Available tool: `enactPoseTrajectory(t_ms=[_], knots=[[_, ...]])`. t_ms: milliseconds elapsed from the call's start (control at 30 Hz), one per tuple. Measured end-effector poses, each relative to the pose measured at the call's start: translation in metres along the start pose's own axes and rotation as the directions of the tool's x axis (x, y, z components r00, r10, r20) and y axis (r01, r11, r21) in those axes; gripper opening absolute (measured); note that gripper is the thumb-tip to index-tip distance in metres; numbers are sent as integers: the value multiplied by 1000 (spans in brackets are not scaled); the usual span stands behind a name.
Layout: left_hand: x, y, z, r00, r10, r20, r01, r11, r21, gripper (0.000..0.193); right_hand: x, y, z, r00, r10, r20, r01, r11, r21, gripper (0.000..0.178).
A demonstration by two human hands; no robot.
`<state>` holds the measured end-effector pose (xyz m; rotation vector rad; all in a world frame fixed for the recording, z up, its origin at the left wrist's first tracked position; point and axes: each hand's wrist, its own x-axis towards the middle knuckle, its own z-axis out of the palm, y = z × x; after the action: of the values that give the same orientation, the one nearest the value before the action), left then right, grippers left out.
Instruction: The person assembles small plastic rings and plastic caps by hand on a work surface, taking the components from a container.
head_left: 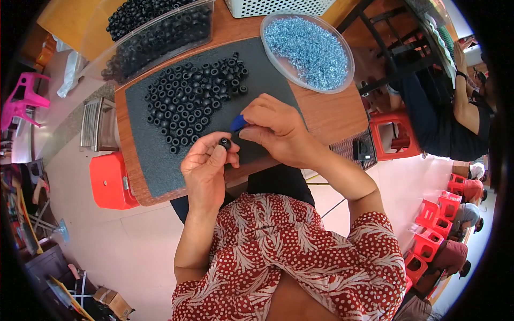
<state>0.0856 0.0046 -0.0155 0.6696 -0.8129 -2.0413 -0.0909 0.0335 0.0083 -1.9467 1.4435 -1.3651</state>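
My left hand (204, 161) pinches one black ring-shaped bead (225, 143) between thumb and fingertips, its opening facing up. Just right of it, my right hand (276, 128) is closed, thumb against the fingers. A small blue piece (239, 123) shows at its fingertips; I cannot tell whether it covers a fingertip or is held, nor whether something smaller is in the pinch. Both hands hover over the near edge of a dark grey mat (144, 155). Many loose black beads (187, 101) lie spread across the mat beyond my left hand.
A clear tub of black beads (160, 45) stands at the table's far left. At far right, a round clear tray (350, 67) holds glittery blue pieces (308, 51). A white perforated basket (278, 7) stands behind. Red stools (111, 182) flank the table. Another person (444, 112) sits right.
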Motion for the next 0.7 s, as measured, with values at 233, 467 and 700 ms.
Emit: enactPoseTrajectory(t_ms=[233,467,700], knots=[[-2,-3,4,999,51,1,-51,995,83,22,-2,-13,-2,948,292,128,-319,888,331,14],[-7,-4,7,997,71,-18,-68,988,142,23,-4,-12,0,943,302,140,-332,839,432,12],[-6,-5,10,995,102,-1,-100,973,206,22,-5,-15,1,902,398,168,-428,773,467,8]])
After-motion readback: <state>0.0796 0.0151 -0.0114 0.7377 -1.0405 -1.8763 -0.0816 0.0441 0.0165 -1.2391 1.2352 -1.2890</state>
